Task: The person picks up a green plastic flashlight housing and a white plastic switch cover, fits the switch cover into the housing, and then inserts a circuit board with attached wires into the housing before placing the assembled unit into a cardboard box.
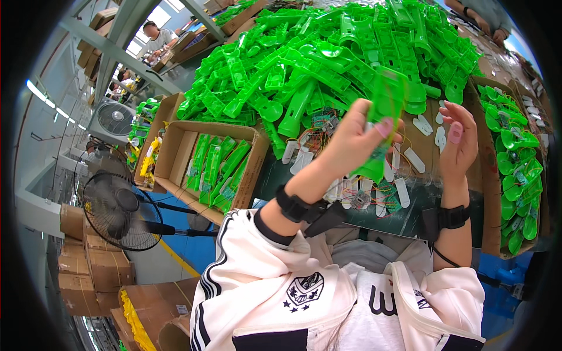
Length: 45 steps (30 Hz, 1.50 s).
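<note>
My left hand (351, 143) is closed around a long green plastic housing (389, 96), blurred by motion and held upright over the table. Thin wires and a bit of circuit board show along its lower part. To its right, my right hand (458, 143) is raised with loosely bent fingers apart, and no object shows in it. Beneath the hands lie small green circuit boards with wires (366, 196) and white oblong plastic pieces (414, 159). A large heap of green plastic housings (328, 55) rises just beyond.
A cardboard box (249, 169) with several green housings stands at the left. Another carton (492, 205) at the right holds green parts with boards (518, 169). A black fan (120, 205) stands farther left. Co-workers sit in the background, and another person's arm (483, 23) reaches in far right.
</note>
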Each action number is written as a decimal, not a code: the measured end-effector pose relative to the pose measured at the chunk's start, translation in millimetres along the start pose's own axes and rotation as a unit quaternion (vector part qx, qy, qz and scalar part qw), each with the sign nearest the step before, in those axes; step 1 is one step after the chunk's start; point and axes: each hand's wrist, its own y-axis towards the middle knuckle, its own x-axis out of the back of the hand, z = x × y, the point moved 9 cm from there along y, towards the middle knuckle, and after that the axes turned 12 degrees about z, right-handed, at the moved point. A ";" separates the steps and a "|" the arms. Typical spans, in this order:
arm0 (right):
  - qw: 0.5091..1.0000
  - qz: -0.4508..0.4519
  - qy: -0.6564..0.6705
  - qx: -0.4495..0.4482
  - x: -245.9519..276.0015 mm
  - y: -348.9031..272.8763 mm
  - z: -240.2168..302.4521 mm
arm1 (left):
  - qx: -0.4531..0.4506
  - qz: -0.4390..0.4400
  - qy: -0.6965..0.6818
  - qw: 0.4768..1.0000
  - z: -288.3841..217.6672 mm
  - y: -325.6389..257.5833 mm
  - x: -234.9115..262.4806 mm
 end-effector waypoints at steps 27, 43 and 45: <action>0.971 0.186 0.055 -0.140 -28.4 -21.7 -39.7 | 0.082 -0.187 0.506 0.838 -141.6 -126.2 113.8; 0.935 0.156 -0.287 -0.135 -46.4 21.8 -46.6 | -0.207 0.138 -0.232 0.940 -57.8 15.5 62.2; 0.900 0.200 -0.359 -0.145 -61.2 20.4 -61.4 | -0.223 0.144 -0.305 0.914 -43.7 23.1 71.7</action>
